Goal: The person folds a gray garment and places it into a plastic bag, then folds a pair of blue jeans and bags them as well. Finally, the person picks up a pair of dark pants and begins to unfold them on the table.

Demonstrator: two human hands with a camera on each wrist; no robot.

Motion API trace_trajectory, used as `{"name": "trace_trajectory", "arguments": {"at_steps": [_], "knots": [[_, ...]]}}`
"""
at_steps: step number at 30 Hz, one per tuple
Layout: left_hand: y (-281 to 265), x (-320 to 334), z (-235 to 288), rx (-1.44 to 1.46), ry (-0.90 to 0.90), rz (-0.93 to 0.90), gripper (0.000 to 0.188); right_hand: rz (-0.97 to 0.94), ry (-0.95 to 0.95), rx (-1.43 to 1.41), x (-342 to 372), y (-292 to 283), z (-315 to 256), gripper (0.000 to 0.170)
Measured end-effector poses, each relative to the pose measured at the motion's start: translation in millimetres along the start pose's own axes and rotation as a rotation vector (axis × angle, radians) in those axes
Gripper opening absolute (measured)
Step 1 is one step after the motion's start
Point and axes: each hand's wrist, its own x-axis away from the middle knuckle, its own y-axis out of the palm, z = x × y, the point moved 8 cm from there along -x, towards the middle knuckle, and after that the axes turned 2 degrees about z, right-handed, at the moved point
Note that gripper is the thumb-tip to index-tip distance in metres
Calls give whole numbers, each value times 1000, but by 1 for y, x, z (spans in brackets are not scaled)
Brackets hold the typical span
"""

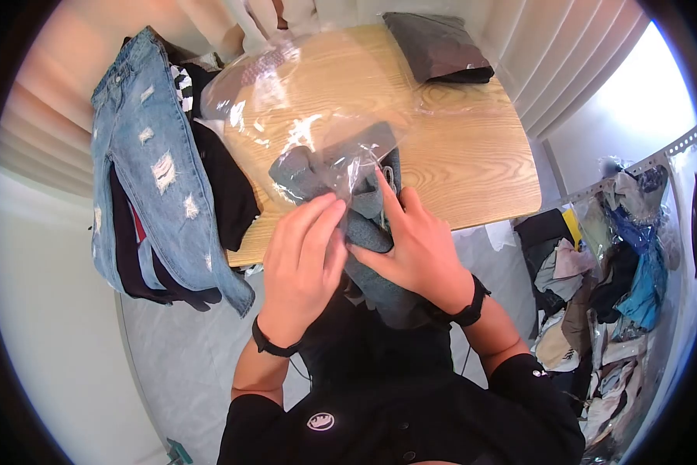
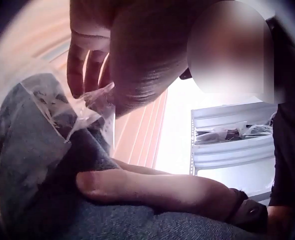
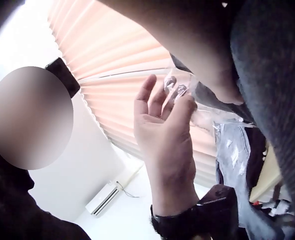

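While the torso sat close behind, the lower end of the grey garment hung right there at its front, and what a line it made! The folded cloth ran long from the body out toward the tabletop, leaning a touch to the left at its far end. In came the hands from either side: the right hand was the nearer, right against the cloth, thumb laid along the body side, fingers apparently round the other, a firm-looking hold. Across from it, the left hand had its thumb and fingertips closed in a pinch on thin plastic, the other fingers loosely bent.

Just beyond, the clear bag lay over the garment's far end and spread away, forward and left, above the wood. That was the relation everything seemed to hang on: cloth between the hands, long axis aimed at the bag, plastic gathered on the left hand's side. How deep the cloth sat inside, the glare didn't tell!

Farther out, ripped jeans draped over the left edge, and a dark packed garment held the far right corner.
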Motion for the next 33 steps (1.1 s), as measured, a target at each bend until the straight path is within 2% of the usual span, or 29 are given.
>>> {"name": "trace_trajectory", "arguments": {"at_steps": [1,8,10,11,13,16,18,19,21,24,26,28,32,33], "knots": [[-5,-4,4,-10,10,51,49,5,2,2,-1,-1,0,98],[-4,-13,29,54,128,44,44,-24,5,15,-5,3,-5,97],[-4,-13,37,-18,211,14,41,-6,-3,-21,-5,5,-3,96],[-5,-13,37,-19,209,12,41,-5,5,-47,-5,7,1,95],[-5,-9,45,41,326,-70,37,-3,12,-77,-3,9,8,95],[-21,-6,53,100,388,-22,33,-60,-98,-196,0,9,7,95],[-29,-6,51,97,381,34,31,-124,-105,-444,1,6,4,92],[-36,-7,46,61,357,65,30,-127,-105,-445,2,7,4,92],[-45,-9,35,-17,308,105,29,-116,-26,-793,4,7,8,86],[-53,-18,16,-118,216,199,30,-106,70,-962,10,15,20,82],[-53,-28,1,-183,221,240,32,-94,25,-898,10,12,20,85],[-49,-32,-16,-197,253,277,34,-70,-84,-401,12,0,8,89],[-45,-46,-30,-158,250,316,31,-36,-49,-266,15,5,7,92],[-39,-53,-28,-176,254,237,29,-37,-46,-264,15,6,7,93]]}}
